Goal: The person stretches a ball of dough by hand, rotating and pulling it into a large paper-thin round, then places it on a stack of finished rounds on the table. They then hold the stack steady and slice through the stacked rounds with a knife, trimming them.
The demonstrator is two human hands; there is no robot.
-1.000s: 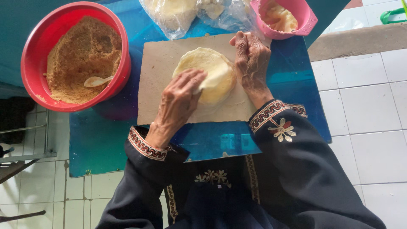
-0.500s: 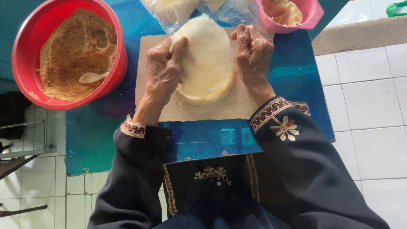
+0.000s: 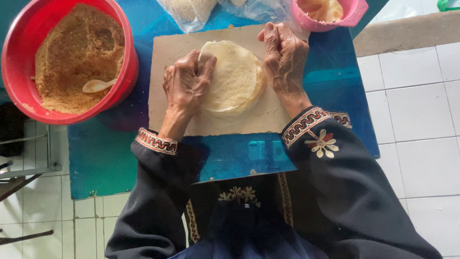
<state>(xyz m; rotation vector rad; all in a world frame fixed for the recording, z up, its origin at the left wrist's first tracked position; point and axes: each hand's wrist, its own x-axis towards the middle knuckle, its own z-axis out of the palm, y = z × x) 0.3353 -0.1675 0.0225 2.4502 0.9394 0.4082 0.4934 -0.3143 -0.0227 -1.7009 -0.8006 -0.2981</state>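
Note:
A round, pale thin wrapper (image 3: 235, 76) lies on a stack of the same on a beige board (image 3: 167, 52). My left hand (image 3: 184, 86) grips the wrapper's left edge, with the thumb over the top. My right hand (image 3: 283, 57) rests against the stack's right edge, fingers curled down on the board. Both hands touch the wrapper.
The board sits on a low blue table (image 3: 239, 156). A red bowl (image 3: 120, 62) of brown crumbs with a pale spoon (image 3: 96, 85) stands at the left. A pink bowl (image 3: 352, 17) and clear plastic bags (image 3: 191, 9) are at the far edge. White floor tiles (image 3: 417, 91) surround the table.
The wrapper, lifted and spread wide between both hands half a second ago, now lies flat on the stack. Both hands have come down with it.

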